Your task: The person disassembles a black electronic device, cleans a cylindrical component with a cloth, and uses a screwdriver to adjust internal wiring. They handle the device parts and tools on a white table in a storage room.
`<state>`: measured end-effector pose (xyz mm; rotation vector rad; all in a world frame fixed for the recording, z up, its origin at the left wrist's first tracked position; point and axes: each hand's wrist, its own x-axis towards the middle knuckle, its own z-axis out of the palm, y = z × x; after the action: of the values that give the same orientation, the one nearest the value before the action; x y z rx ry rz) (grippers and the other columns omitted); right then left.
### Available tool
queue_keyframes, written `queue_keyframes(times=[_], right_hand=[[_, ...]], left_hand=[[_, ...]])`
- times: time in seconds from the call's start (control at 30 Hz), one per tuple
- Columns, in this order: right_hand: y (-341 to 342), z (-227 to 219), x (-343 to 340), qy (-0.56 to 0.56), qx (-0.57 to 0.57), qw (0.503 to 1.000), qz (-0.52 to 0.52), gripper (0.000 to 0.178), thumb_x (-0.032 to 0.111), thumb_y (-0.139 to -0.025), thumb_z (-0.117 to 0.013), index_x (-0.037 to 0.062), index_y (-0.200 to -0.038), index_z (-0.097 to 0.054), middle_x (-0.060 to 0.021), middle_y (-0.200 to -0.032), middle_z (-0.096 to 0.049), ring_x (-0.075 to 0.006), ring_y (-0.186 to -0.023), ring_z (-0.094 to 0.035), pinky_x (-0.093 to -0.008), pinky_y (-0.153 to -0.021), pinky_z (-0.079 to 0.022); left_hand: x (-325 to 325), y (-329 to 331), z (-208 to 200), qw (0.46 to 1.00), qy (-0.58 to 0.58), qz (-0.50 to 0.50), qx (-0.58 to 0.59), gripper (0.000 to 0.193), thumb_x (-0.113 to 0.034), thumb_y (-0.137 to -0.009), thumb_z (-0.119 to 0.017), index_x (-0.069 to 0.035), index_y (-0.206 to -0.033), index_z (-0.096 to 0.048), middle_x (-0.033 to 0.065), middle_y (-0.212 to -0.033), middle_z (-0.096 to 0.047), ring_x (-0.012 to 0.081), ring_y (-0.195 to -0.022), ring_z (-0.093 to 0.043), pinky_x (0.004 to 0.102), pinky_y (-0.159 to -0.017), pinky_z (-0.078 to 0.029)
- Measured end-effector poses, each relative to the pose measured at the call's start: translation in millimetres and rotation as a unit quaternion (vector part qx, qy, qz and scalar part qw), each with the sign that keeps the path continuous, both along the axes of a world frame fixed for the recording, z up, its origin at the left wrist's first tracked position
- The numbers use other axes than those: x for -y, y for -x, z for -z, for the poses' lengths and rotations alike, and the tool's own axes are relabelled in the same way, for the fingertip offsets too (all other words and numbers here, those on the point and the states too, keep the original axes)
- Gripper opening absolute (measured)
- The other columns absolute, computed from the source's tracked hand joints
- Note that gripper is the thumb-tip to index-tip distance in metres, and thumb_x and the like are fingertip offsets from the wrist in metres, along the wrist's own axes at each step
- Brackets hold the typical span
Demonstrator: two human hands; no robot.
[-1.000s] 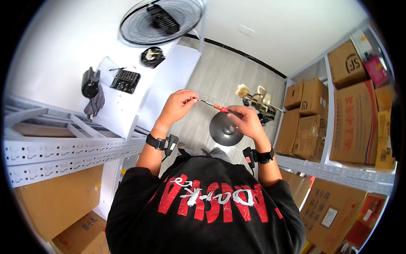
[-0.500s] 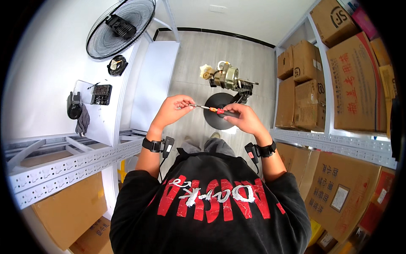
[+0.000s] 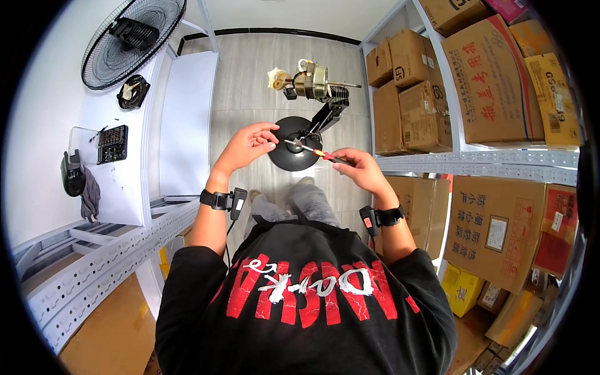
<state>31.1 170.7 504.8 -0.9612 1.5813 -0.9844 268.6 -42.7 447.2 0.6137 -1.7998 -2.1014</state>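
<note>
R hand (image 3: 360, 170) clamped on slim red-&-black-handled metal-shaft screwdriver (image 3: 329, 157), long axis pointing fwd-left twd L hand (image 3: 245, 147). L thumb & fingers apart, just off tip.

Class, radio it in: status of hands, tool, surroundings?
Right hand: gripping screwdriver. Left hand: open, apart from it. Ahead: exposed motor on black stand.

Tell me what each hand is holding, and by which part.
The right hand holds a screwdriver by the rear of its handle. The left hand, open near the tip, holds nothing that shows.
</note>
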Motion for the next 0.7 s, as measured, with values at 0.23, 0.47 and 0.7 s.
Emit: queue_keyframes(times=[0.23,0.47,0.7], right_hand=[[69,35,-70,-0.002,0.139,0.986,0.091,0.022,0.006,-0.085,-0.065,0.0033,-0.107,-0.065,0.0023,-0.080,-0.060,-0.0050,-0.067,-0.051,-0.0202,-0.057,-0.038],[161,117,-115,-0.020,0.192,0.970,0.150,0.019,0.007,-0.087,-0.062,0.0061,-0.106,-0.065,0.0029,-0.078,-0.059,-0.0058,-0.066,-0.052,-0.0189,-0.056,-0.036],[250,250,-125,-0.063,0.217,0.969,0.099,0.021,0.010,-0.091,-0.059,0.0035,-0.110,-0.063,0.0037,-0.071,-0.057,-0.0030,-0.063,-0.046,-0.0191,-0.053,-0.033]], left_hand=[[-15,-14,146,0.967,0.092,-0.081,0.223,0.010,-0.011,-0.083,-0.068,-0.001,-0.081,-0.065,0.0032,-0.071,-0.064,0.0097,-0.065,-0.058,0.0273,-0.062,-0.048],[-76,45,270,0.930,0.152,-0.018,0.333,0.022,-0.020,-0.073,-0.076,-0.002,-0.075,-0.064,0.0088,-0.068,-0.062,0.0196,-0.062,-0.059,0.0333,-0.061,-0.049],[-210,121,430,0.838,0.042,0.372,0.397,0.042,-0.041,-0.078,-0.069,-0.004,-0.098,-0.068,0.0158,-0.104,-0.065,0.0340,-0.094,-0.061,0.0409,-0.081,-0.048]])
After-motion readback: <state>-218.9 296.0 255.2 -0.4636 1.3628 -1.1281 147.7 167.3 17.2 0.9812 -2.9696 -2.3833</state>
